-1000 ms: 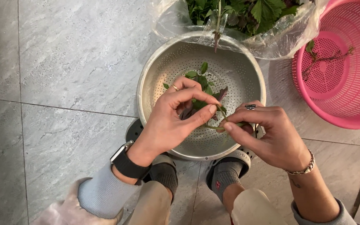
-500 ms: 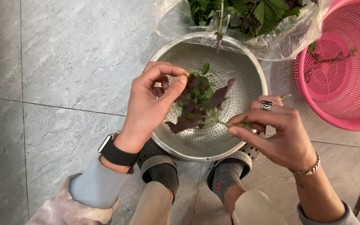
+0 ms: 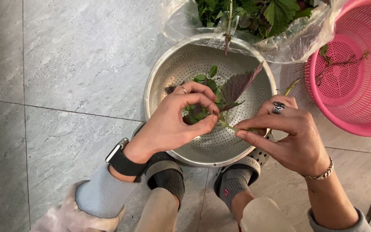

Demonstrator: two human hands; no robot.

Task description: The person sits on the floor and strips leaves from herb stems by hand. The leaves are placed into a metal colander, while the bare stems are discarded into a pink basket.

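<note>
Grey floor tiles [image 3: 65, 64] lie under a perforated metal colander [image 3: 159, 86]. Over it, the left hand [image 3: 174, 122] pinches leaves on a leafy sprig [image 3: 232, 92], while the right hand [image 3: 290, 133] grips its green stem between thumb and fingers. Farther off sits a plastic bag of greens [image 3: 258, 17]; at right, a pink basket [image 3: 357, 94].

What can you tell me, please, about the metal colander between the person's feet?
The colander is a round, shiny metal bowl, pierced all over with small holes and edged by a smooth rolled rim. It stands upright on the grey tiled floor, close to the feet. A few green and purple leaves lie inside. A clear plastic bag of greens overlaps its far rim. Both hands work a leafy stem above it.
</note>
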